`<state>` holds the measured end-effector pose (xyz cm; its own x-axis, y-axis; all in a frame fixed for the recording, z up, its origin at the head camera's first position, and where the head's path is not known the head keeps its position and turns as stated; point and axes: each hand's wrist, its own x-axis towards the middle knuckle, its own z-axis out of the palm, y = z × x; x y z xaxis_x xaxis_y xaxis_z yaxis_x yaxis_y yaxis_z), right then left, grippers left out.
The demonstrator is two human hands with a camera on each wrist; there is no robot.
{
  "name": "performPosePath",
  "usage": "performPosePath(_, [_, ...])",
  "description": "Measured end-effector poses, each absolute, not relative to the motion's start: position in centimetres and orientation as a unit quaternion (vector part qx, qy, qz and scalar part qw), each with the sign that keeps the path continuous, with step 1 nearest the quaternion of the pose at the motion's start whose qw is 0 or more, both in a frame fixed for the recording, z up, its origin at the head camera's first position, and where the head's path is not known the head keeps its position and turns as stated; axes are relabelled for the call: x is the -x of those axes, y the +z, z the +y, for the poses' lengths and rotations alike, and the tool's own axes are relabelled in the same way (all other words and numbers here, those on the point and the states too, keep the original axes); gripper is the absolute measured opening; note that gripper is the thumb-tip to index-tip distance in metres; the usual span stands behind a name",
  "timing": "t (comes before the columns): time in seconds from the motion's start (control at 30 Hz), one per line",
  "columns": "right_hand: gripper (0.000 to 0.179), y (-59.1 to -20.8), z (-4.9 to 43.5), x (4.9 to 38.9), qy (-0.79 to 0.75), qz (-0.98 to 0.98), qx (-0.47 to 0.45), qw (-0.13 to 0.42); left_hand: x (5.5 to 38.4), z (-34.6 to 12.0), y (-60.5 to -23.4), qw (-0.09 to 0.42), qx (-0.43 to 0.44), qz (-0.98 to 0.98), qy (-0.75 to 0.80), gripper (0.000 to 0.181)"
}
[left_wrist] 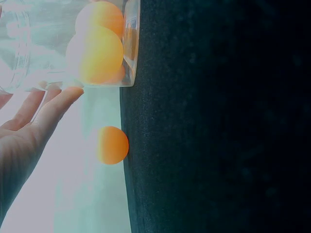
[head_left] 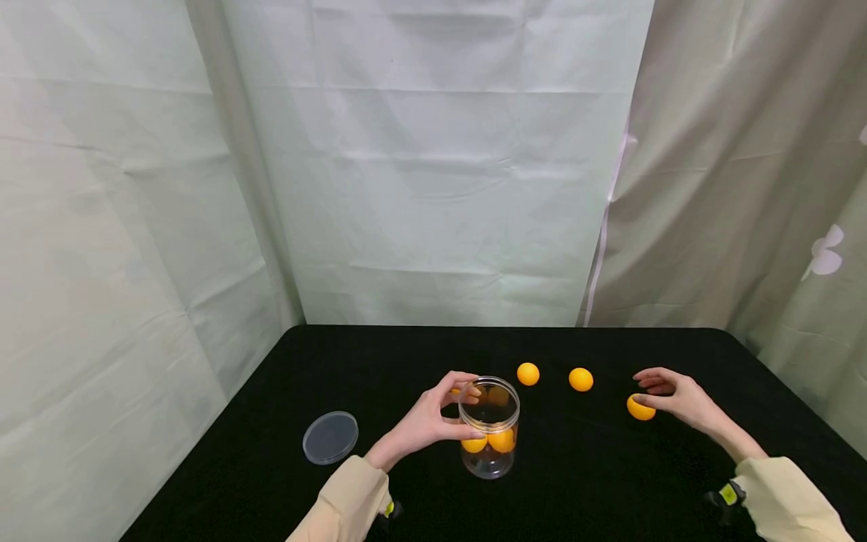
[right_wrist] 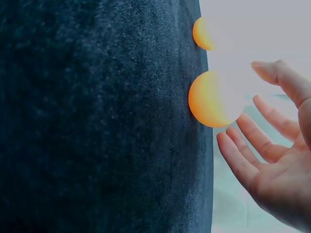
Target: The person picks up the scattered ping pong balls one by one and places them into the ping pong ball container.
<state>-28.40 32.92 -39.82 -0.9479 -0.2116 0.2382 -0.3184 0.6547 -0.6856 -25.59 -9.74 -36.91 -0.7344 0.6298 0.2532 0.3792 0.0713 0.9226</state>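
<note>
My left hand (head_left: 432, 419) holds a clear plastic jar (head_left: 490, 464) near its open top, thumb on the near side and fingers on the far side. The jar stands upright on the black table with orange balls (head_left: 502, 440) inside; in the left wrist view the ball pile (left_wrist: 95, 54) shows through its wall. Over at the right, my right hand (head_left: 685, 403) hovers about another orange ball (head_left: 640, 409) with thumb and fingers spread. The right wrist view shows this ball (right_wrist: 213, 99) resting on the table between thumb and fingers, not visibly pinched.
A round clear lid (head_left: 330, 437) lies flat left of the jar. Two loose orange balls, one nearer the jar (head_left: 528, 374) and one farther right (head_left: 580, 379), sit behind it. Pale curtains (head_left: 433, 188) hang beyond the black table (head_left: 406, 346).
</note>
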Motion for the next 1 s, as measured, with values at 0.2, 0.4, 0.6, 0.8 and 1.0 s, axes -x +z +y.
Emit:
performPosePath(0.2, [0.042,-40.0,32.9,28.4,0.397,-0.906,-0.138,0.054,25.7,-9.7,-37.0,0.108,-0.350,0.722,0.587,0.062])
performPosePath(0.4, [0.042,-40.4,33.0,28.5,0.402,-0.904,-0.139,0.041,25.6,-9.7,-37.0,0.111,-0.348,0.722,0.588,0.062])
performPosePath(0.6, [0.043,-40.5,33.2,28.5,0.409,-0.901,-0.141,0.025,25.6,-9.7,-37.0,0.111,-0.345,0.724,0.587,0.062])
performPosePath(0.8, [0.044,-40.8,33.3,28.5,0.419,-0.897,-0.142,0.014,26.6,-9.8,-38.3,0.106,-0.350,0.722,0.587,0.063])
performPosePath(1.0, [0.045,-40.8,33.2,28.4,0.421,-0.895,-0.148,0.008,27.6,-9.8,-39.7,0.094,-0.354,0.723,0.586,0.062])
